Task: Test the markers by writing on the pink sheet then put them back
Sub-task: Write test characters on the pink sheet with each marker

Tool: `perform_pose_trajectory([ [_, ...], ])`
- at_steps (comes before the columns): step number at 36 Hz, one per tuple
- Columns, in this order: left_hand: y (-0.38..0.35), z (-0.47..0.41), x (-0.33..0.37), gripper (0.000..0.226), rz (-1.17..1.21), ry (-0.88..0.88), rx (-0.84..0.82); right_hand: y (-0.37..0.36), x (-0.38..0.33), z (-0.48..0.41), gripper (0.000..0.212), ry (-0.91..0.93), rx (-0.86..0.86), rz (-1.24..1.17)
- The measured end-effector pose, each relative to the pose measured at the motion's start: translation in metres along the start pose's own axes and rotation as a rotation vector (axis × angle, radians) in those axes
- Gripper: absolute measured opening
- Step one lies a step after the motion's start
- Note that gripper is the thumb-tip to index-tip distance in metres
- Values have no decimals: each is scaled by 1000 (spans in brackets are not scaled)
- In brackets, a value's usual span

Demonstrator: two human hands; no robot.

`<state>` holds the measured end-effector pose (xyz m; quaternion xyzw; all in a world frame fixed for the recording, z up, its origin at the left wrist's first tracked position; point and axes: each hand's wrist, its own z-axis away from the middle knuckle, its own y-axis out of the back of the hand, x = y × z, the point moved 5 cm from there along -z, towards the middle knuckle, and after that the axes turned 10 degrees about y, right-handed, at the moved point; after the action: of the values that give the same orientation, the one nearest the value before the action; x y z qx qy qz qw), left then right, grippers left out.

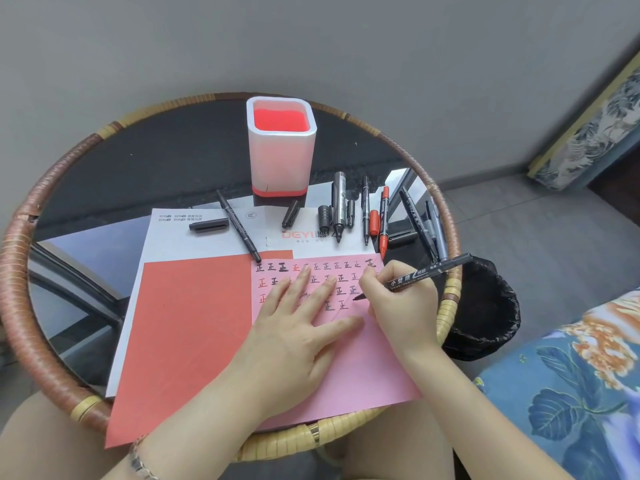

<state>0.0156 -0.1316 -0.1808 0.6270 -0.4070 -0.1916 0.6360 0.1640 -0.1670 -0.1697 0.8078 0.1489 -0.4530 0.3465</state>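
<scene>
now, your right hand (401,306) pinches a slim black plastic marker (426,275) between thumb and curled fingers, its tip touching the pink paper sheet (363,368) beside rows of written characters. your left hand (294,327) lies flat on that sheet, fingers straight and spread. the sheet rests at the near right edge of the round glass table with a woven rattan rim (45,306). a slim red marker (383,220) and other uncapped ones lie toward the far right edge, beside the white square pen holder (281,150).
</scene>
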Motion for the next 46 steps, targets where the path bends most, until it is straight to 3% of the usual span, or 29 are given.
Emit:
perform_pose_trajectory([
  [22, 0, 0, -1, 39, -17, -1, -7, 0, 1, -1, 44, 26, -11, 29],
  [39, -2, 1, -1, 39, -53, 1, -11, -1, -2, -1, 31, 35, -1, 58],
  [46, -3, 0, -2, 39, -79, 1, -13, 0, 1, -1, 37, 39, 6, 45],
])
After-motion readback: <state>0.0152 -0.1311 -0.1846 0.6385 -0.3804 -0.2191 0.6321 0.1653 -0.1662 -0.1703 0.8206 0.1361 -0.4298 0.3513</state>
